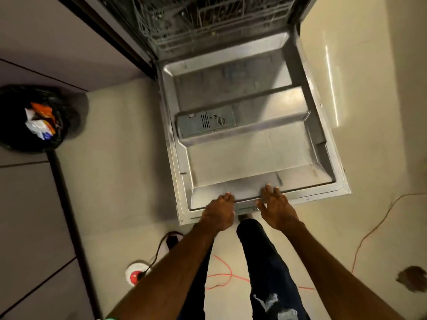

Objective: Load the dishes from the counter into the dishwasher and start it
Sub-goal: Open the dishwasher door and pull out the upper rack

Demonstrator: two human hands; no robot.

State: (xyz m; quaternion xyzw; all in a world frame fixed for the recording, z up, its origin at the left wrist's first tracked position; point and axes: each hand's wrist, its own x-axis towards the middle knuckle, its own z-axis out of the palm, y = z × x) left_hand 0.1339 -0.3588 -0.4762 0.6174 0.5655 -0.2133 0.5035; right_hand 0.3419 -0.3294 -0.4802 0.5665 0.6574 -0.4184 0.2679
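Steel dishwasher door (254,158) edge under left hand (219,212) and right hand (276,206), fingers straight.

No text, brand or number can be read. The detergent dispenser (205,122) on the dishwasher door (254,158) bears small marks. Wrappers (41,121) in the bin (13,137), left of the door, show print. All of it is too blurred to read.

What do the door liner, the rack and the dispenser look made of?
The door liner looks like stainless steel, brushed and dull, judging by its soft grey reflections. The rack seems to be coated wire: thin grey crossing rods. The dispenser is likely matte grey plastic, with moulded vents and a round knob.
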